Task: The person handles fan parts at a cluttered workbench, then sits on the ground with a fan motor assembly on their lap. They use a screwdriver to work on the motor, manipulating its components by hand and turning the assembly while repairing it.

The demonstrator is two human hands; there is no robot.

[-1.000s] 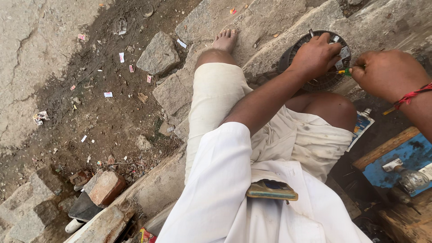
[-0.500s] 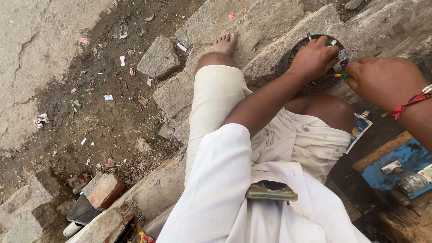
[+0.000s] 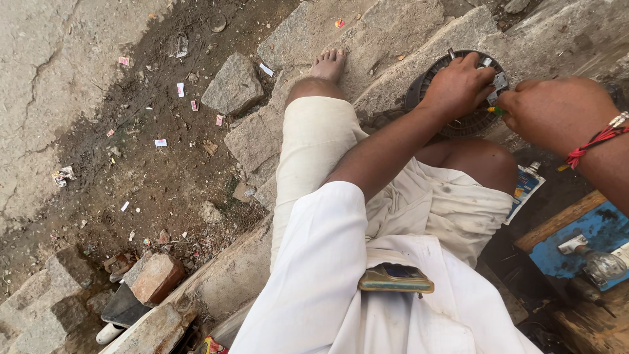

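The round black ribbed part (image 3: 458,124) lay flat on the stone slab (image 3: 419,46), directly under the left hand (image 3: 458,85) and just left of the right hand (image 3: 557,111). Being round, it had no long axis; its open face pointed up toward the camera. A small green-tipped tool (image 3: 496,110) poked out between the two hands, its axis running roughly left to right, tip toward the left hand.

Compared with half a second before, both hands kept their places on the part, with the right hand drawn a little closer to the left one. A second before, the right hand had been set slightly farther off.

The left hand was curled over the part, fingers bent and pressing on its top, a small grey metal piece (image 3: 499,81) at the fingertips. The right hand was clenched around the green-tipped tool, knuckles up, with a red thread (image 3: 593,141) at the wrist.

Below the right hand sat a blue wooden box (image 3: 576,246) with a glass bulb (image 3: 603,265) on it. Near the lap, below the left forearm, a phone (image 3: 395,278) rested on the white cloth (image 3: 314,282).
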